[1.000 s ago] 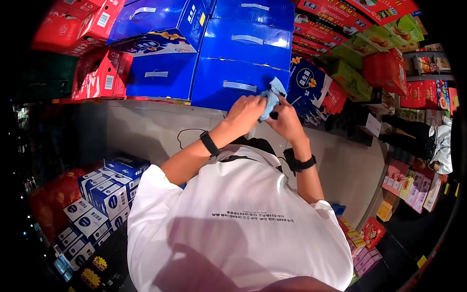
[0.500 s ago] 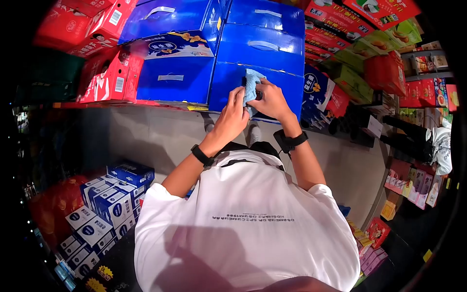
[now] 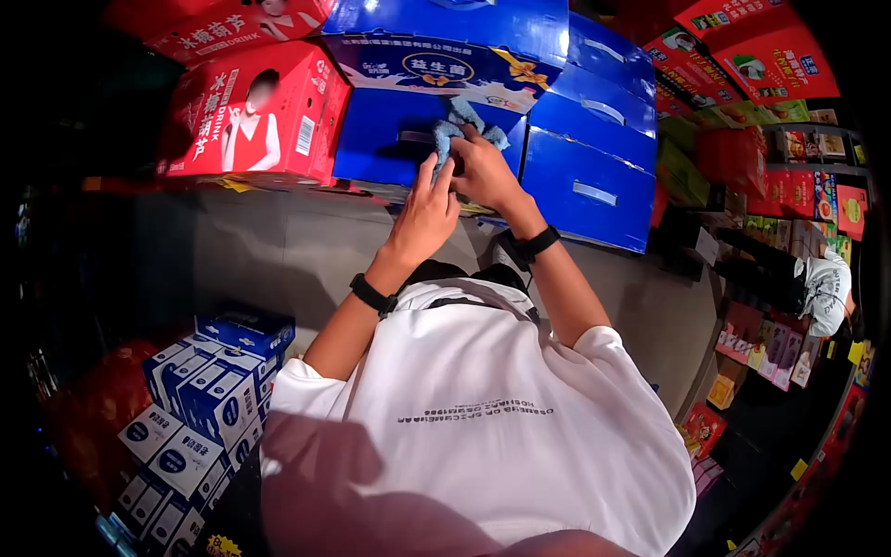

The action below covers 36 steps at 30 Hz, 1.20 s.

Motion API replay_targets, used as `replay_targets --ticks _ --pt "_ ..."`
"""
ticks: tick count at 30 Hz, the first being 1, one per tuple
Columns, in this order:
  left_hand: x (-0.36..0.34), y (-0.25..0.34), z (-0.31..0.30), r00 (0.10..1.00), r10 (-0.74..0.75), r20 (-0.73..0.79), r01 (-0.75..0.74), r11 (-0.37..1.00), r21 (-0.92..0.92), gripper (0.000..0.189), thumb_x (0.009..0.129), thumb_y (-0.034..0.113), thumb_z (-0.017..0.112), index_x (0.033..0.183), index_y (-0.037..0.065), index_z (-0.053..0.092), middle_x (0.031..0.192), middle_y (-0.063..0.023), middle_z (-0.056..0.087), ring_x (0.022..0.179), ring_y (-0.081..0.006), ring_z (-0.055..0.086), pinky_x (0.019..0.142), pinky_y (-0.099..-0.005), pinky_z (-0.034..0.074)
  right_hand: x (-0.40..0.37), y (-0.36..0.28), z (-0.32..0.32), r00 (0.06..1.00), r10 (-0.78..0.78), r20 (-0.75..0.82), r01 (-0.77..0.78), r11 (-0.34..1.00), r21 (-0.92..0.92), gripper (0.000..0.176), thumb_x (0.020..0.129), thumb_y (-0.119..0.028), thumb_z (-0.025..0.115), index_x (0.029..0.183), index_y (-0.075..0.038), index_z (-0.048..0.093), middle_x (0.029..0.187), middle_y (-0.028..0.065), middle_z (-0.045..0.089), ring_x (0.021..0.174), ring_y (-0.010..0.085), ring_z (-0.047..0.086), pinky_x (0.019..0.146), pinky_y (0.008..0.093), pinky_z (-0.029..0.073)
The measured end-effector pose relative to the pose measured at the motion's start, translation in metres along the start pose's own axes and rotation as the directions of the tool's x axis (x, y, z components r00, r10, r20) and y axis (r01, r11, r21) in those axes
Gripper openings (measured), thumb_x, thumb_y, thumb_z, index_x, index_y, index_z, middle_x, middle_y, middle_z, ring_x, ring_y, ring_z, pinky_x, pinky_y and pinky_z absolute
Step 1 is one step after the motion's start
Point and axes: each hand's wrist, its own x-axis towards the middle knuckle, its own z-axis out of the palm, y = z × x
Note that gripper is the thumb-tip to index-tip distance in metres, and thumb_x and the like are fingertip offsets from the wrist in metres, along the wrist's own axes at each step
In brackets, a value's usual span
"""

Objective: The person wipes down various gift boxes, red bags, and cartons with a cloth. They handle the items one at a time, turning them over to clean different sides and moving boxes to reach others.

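A crumpled light blue cloth (image 3: 461, 130) lies against the front of a blue carton (image 3: 376, 125), close to its handle. My right hand (image 3: 486, 173) is closed on the cloth, with its fingertips partly hidden in the folds. Just below and to the left, my left hand (image 3: 426, 217) has its fingers at the cloth's lower end and seems to pinch it. Above the cloth, a printed blue carton (image 3: 441, 65) with a gold bow design juts out over the plain one.
Red drink cartons (image 3: 246, 116) stand to the left, and more blue cartons (image 3: 589, 186) to the right. White and blue boxes (image 3: 218, 390) are stacked behind me at lower left. A person in a white top (image 3: 826, 292) is at far right beside shelves.
Both hands and the cloth have moved left, from the right-hand blue carton to the one beside it under the printed carton. My view has shifted left too.
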Motion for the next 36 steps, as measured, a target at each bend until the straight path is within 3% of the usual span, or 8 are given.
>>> replay_targets --ticks 11,16,20,24,27,31,33,36 --pt "-0.006 -0.067 -0.054 0.994 -0.034 -0.103 0.059 0.967 0.249 0.065 0.089 0.009 0.059 0.145 -0.01 0.033 0.148 -0.0373 0.03 0.133 -0.0514 0.039 0.11 -0.0507 0.036 0.079 -0.034 0.08 0.983 -0.175 -0.054 0.182 0.967 0.179 0.035 0.076 -0.003 0.07 0.102 0.001 0.047 0.105 0.026 0.053 0.097 0.0487 0.055 0.081 0.0502 0.049" --pt "0.017 -0.051 -0.036 0.998 0.058 0.013 -0.058 0.907 0.418 0.042 0.09 0.011 0.06 0.13 -0.002 0.057 0.135 -0.0191 0.055 0.123 -0.036 0.052 0.099 -0.0455 0.044 0.031 -0.012 0.032 0.992 -0.015 -0.123 -0.016 0.969 -0.246 0.062 0.078 -0.022 0.072 0.132 -0.006 0.047 0.115 0.0172 0.056 0.111 0.0384 0.054 0.095 0.0532 0.04" --pt "0.035 0.002 -0.003 0.976 0.141 0.167 -0.193 0.914 0.357 0.036 0.09 0.014 0.063 0.124 0.0 0.062 0.113 -0.0146 0.058 0.105 -0.033 0.054 0.089 -0.0463 0.044 -0.028 0.012 -0.017 0.985 0.086 -0.151 -0.143 0.892 -0.428 0.056 0.075 -0.032 0.073 0.121 -0.007 0.052 0.118 0.017 0.055 0.115 0.0372 0.052 0.104 0.0558 0.036" --pt "0.054 0.042 0.044 0.913 0.317 0.257 -0.368 0.912 0.181 0.037 0.09 0.014 0.065 0.123 -0.002 0.061 0.104 -0.0144 0.056 0.098 -0.0328 0.055 0.083 -0.0432 0.046 -0.087 0.041 -0.065 0.935 0.255 -0.245 -0.345 0.812 -0.471 0.055 0.076 -0.039 0.065 0.12 -0.01 0.051 0.15 0.0284 0.038 0.142 0.0432 0.034 0.115 0.0601 0.024" --pt "0.063 0.074 0.087 0.851 0.402 0.339 -0.466 0.876 0.129 0.043 0.088 0.015 0.065 0.127 -0.002 0.06 0.102 -0.0147 0.057 0.095 -0.0329 0.056 0.081 -0.0434 0.047 -0.125 0.063 -0.105 0.896 0.361 -0.258 -0.444 0.742 -0.502 0.059 0.075 -0.037 0.068 0.124 -0.011 0.049 0.152 0.0291 0.036 0.142 0.0431 0.035 0.117 0.061 0.022" --pt "0.065 0.118 0.145 0.768 0.518 0.377 -0.581 0.81 0.072 0.046 0.085 0.015 0.064 0.125 -0.008 0.059 0.099 -0.0147 0.059 0.091 -0.0302 0.059 0.075 -0.0404 0.049 -0.183 0.09 -0.147 0.868 0.393 -0.303 -0.496 0.712 -0.497 0.06 0.076 -0.032 0.072 0.127 -0.01 0.05 0.151 0.026 0.039 0.133 0.0447 0.045 0.113 0.0522 0.034" --pt "0.061 0.135 0.174 0.728 0.531 0.434 -0.607 0.793 0.049 0.049 0.085 0.015 0.064 0.126 -0.01 0.055 0.099 -0.0152 0.057 0.092 -0.0312 0.057 0.076 -0.0421 0.049 -0.21 0.094 -0.166 0.878 0.327 -0.349 -0.445 0.825 -0.348 0.049 0.074 -0.018 0.076 0.118 -0.009 0.056 0.134 0.0245 0.052 0.116 0.044 0.057 0.091 0.0452 0.053" --pt "0.056 0.153 0.205 0.72 0.544 0.43 -0.633 0.769 0.088 0.038 0.082 0.016 0.065 0.111 -0.008 0.06 0.095 -0.0131 0.057 0.092 -0.0293 0.058 0.074 -0.0412 0.049 -0.24 0.09 -0.174 0.857 0.311 -0.412 -0.46 0.82 -0.339 0.053 0.071 -0.009 0.077 0.12 -0.008 0.057 0.122 0.0229 0.054 0.108 0.0433 0.057 0.088 0.0465 0.052"
